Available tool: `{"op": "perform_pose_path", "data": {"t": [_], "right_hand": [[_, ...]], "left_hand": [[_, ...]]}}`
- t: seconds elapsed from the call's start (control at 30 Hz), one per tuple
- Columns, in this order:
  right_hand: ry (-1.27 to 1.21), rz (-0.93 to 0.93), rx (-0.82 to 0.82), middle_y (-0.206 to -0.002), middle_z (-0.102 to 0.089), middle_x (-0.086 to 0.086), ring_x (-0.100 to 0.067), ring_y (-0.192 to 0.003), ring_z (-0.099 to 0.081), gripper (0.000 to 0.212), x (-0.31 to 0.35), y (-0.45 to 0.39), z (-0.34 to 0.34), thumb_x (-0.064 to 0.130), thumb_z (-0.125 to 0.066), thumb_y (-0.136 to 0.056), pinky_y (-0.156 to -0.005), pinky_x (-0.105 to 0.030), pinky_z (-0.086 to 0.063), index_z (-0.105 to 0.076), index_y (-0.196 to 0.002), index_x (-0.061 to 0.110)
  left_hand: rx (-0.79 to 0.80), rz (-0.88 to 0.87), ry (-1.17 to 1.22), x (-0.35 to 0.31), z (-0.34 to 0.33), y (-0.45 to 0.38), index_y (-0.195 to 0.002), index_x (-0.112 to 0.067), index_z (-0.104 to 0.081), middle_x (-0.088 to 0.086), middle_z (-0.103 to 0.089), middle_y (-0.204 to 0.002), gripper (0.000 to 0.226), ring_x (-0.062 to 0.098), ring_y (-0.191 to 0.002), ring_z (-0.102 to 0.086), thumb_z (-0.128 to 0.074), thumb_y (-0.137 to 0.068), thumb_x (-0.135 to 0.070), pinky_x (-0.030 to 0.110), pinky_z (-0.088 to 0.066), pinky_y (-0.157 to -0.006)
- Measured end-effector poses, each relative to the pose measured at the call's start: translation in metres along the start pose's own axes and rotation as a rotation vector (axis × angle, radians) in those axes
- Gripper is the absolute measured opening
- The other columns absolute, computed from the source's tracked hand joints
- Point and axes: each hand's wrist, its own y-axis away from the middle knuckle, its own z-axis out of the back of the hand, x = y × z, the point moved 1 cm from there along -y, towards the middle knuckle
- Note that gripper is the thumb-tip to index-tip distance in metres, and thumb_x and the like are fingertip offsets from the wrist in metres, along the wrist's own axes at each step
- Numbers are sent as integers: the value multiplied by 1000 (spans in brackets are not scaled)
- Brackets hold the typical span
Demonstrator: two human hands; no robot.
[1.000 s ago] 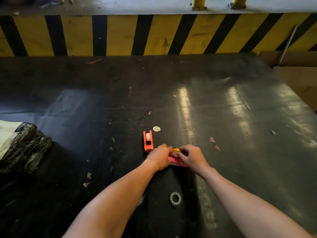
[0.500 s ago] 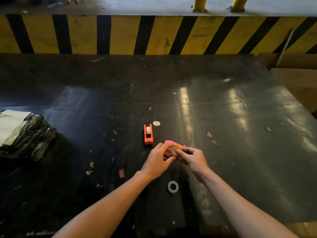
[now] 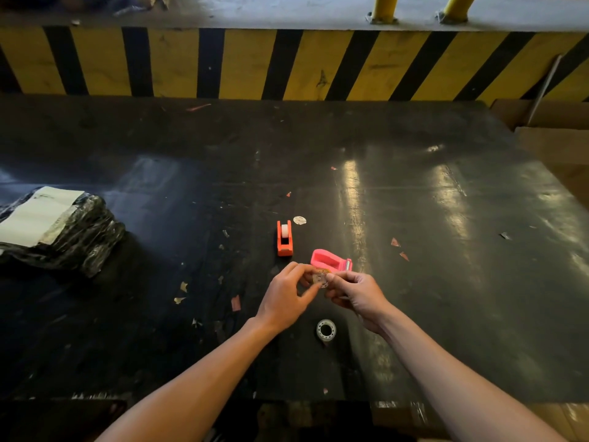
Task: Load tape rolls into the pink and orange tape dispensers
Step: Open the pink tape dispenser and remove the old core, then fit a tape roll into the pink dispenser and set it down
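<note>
Together, the left hand and right hand pinch a small tape roll just before the empty pink tape dispenser.

A wide black glossy tabletop fills the view, streaked with pale glare and dotted with paper scraps. Behind it runs a yellow-and-black striped barrier, with two yellow posts on the grey concrete floor beyond. Brown cardboard sits at right.

small roll mostly hidden by fingers, bundle cut off left
</note>
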Motion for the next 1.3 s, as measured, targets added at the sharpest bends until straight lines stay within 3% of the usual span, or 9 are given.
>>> {"op": "perform_pose_path", "data": {"t": [0.1,0.27,0.5,0.6,0.73,0.83,0.97,1.17,1.3], "right_hand": [[161,13,-151,-77,-72,-8,-20,-68,-66,12,-12,-3,6,20,-75,-86,-63,-31,-50,-71,-87,8],[1271,95,-155,-104,-60,-9,-31,-98,-62,21,-39,9,33,30,-74,-84,-81,-38,-49,-62,-90,14],[1345,178,-211,-99,-60,-4,-24,-88,-62,36,-42,29,34,48,-59,-92,-75,-35,-51,-66,-93,13],[1311,376,-263,-101,-63,-7,-28,-92,-64,21,-40,32,26,32,-59,-95,-77,-36,-50,-65,-99,13],[1409,394,225,-136,-46,-7,-27,-125,-47,56,-47,25,11,4,-55,-90,-104,-36,-44,-49,-141,26],[1568,312,402,-146,-37,-5,-26,-133,-37,64,-49,22,3,4,-56,-93,-110,-39,-40,-39,-146,36],[1409,243,365,-134,-50,-4,-22,-124,-50,45,-48,15,5,18,-60,-94,-105,-35,-45,-50,-137,29],[210,44,195,-112,-67,-9,-21,-106,-65,42,-17,25,-5,12,-76,-83,-93,-37,-56,-64,-122,20],[98,105,238,-117,-70,-9,-25,-114,-65,47,-4,28,-14,17,-82,-77,-100,-44,-53,-68,-122,19]], "left_hand": [[-44,45,41,-2,1,7,-110,-19,-66,-7,-65,-103,21,3,-92,-64,-73,-90,-16,12,-53,-72],[-162,212,132,4,4,20,-102,-23,-62,-6,-69,-98,21,1,-87,-67,-75,-88,-13,14,-54,-69],[-184,352,207,16,2,39,-116,-19,-63,-6,-71,-105,26,3,-92,-69,-71,-92,-13,20,-59,-80],[-174,381,199,17,2,44,-124,-22,-63,-6,-69,-108,32,2,-95,-67,-68,-94,-14,15,-57,-79],[-162,456,252,18,1,46,-119,-26,-65,-8,-71,-108,26,6,-96,-70,-69,-94,-18,29,-60,-87],[-164,493,317,15,2,46,-115,-26,-65,-7,-71,-107,24,8,-98,-71,-70,-93,-18,30,-60,-88],[-160,533,392,9,9,48,-113,-25,-65,-4,-72,-110,22,8,-99,-71,-70,-93,-17,24,-58,-85],[-141,560,448,0,20,47,-116,-24,-68,-6,-72,-109,23,8,-101,-68,-69,-94,-20,20,-54,-81],[-91,538,492,-12,22,43,-120,-20,-69,-3,-72,-111,26,11,-102,-69,-68,-94,-17,21,-55,-81]]}}
